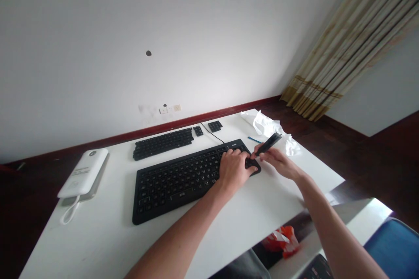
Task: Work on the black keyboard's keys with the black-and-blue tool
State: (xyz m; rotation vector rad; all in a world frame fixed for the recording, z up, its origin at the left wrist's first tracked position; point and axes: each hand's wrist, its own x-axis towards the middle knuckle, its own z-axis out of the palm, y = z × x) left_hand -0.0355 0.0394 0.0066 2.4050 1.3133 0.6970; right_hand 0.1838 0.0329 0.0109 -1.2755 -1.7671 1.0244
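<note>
A black keyboard [176, 178] lies across the middle of the white table [98, 235]. My left hand [234, 169] rests flat on the keyboard's right end, fingers spread over the keys. My right hand [278, 162] is just past the keyboard's right edge and grips a black pen-shaped tool [269, 143], its lower tip pointing at the keyboard's right corner. Behind the keyboard lie sets of removed black keycaps [163, 142], with two smaller keycap blocks [215, 126] beside them.
A white power bank [84, 172] with a looped cord sits at the table's left. Crumpled white plastic wrap [268, 127] and a thin blue stick [254, 140] lie at the far right. An orange bag [282, 239] is under the table; a blue chair [394, 248] stands right.
</note>
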